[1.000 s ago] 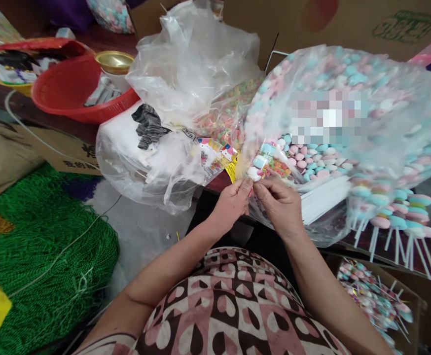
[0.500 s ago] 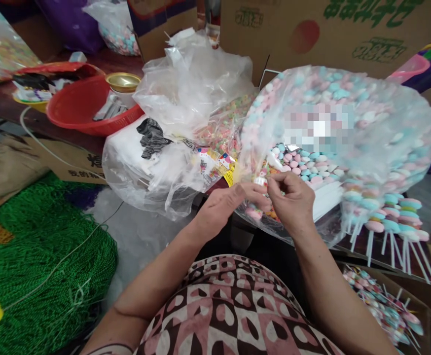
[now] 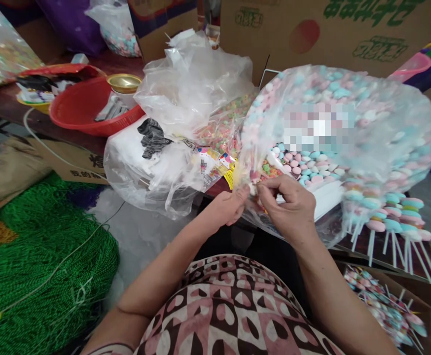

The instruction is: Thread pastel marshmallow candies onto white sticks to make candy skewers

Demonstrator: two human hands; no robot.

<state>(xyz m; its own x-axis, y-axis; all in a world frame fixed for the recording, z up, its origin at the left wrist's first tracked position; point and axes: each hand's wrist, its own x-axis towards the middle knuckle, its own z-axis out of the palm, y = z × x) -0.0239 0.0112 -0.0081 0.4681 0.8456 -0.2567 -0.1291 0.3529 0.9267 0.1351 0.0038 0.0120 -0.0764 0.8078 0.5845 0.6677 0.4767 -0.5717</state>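
Note:
My left hand (image 3: 227, 207) and my right hand (image 3: 288, 206) meet fingertip to fingertip at the table's front edge. Both pinch a small candy piece (image 3: 253, 186) between them, too small to name exactly. Just behind them lies a big clear bag of pink and blue candy discs (image 3: 348, 128). Loose discs and small coloured candies (image 3: 293, 162) sit by white sticks (image 3: 326, 195). Finished candy skewers (image 3: 393, 217) lie to the right of my right hand.
A crumpled clear plastic bag (image 3: 186, 93) and a bag with printed stickers (image 3: 215, 162) lie left of my hands. A red basin (image 3: 86, 106) and gold bowl (image 3: 124, 82) stand at back left. Green netting (image 3: 41, 256) covers the floor. Cardboard boxes (image 3: 311, 29) stand behind; a box of skewers (image 3: 385, 305) sits lower right.
The view rose slightly at first. My hands briefly moved apart and lower, then came back together, pinching the small candy piece at the bag's edge.

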